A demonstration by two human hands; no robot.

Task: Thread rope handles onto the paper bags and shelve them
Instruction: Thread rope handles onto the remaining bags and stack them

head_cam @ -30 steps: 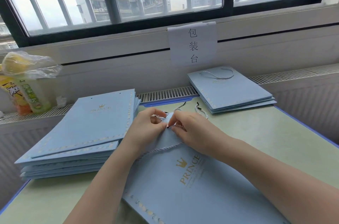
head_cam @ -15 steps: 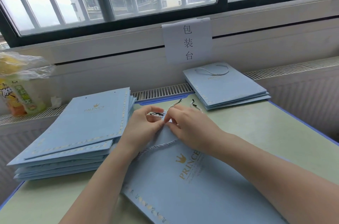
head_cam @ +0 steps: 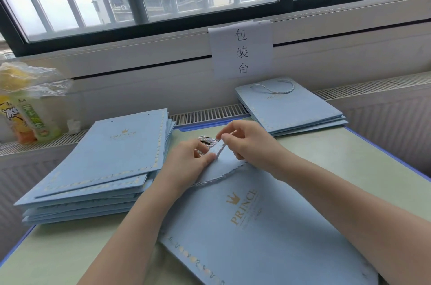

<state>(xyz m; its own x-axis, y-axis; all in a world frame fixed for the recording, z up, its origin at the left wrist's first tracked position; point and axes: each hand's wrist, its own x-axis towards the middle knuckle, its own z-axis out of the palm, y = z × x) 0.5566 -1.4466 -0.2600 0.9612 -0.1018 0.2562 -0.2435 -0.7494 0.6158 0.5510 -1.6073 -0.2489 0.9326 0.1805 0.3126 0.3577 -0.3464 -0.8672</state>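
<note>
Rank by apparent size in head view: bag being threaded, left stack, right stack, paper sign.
1. Bag being threaded, though nearness inflates it.
2. Left stack.
3. Right stack.
4. Paper sign, close to the right stack; that pair is unsure.

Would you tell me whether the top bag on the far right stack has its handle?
Yes: a rope handle loops across the top bag.

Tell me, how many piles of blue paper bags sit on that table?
2 piles: a tall left stack without handles, and a short far-right stack with a rope handle on top. One more single bag lies under the hands.
</note>
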